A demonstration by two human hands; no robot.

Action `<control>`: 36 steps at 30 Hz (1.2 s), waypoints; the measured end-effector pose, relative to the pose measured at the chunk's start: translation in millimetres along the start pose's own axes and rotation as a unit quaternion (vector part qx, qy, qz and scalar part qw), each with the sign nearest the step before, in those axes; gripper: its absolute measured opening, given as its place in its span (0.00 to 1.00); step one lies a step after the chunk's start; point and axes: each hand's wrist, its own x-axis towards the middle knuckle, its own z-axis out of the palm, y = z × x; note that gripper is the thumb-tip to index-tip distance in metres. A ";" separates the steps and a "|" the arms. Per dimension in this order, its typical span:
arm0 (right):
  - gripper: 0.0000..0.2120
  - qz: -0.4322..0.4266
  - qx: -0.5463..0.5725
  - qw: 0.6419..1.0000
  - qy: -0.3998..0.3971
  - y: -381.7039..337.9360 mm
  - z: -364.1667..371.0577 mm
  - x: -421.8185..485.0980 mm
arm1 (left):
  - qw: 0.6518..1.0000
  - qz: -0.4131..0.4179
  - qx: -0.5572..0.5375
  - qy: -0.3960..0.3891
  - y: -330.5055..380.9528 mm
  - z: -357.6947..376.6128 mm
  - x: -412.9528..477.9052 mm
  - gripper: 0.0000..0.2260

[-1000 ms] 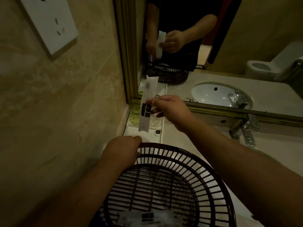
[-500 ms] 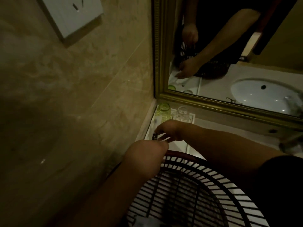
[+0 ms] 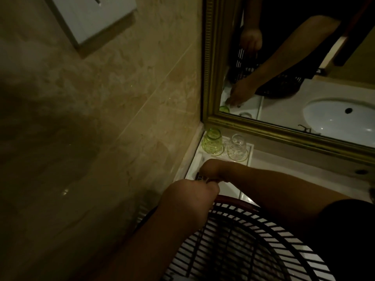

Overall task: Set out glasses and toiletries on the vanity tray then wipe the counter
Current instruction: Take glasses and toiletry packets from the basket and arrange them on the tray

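Note:
A white vanity tray (image 3: pixel 250 149) lies in the counter's corner against the wall. On its far end stand a green glass (image 3: pixel 212 144) and a clear glass (image 3: pixel 237 148), both upside down. My right hand (image 3: pixel 212 168) is down on the tray, holding a white toiletry packet with a dark band (image 3: pixel 199 177) low against it; most of the packet is hidden. My left hand (image 3: pixel 189 196) grips the rim of a dark slatted basket (image 3: pixel 243 236) held in front of me.
A marble wall runs along the left with a white socket plate (image 3: pixel 91 19). A gold-framed mirror (image 3: pixel 211 78) stands behind the tray and reflects my arms and the sink. The beige counter (image 3: pixel 304 179) extends to the right.
My right hand brought the packet from up in the air down onto the tray. My view swung left and closer to the corner. The left hand stays on the basket rim.

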 end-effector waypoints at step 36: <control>0.21 -0.131 -0.351 0.925 -0.061 118.6 169.3 -192.3 | 0.996 -0.038 0.041 0.067 3.0 11.7 -2.4 0.20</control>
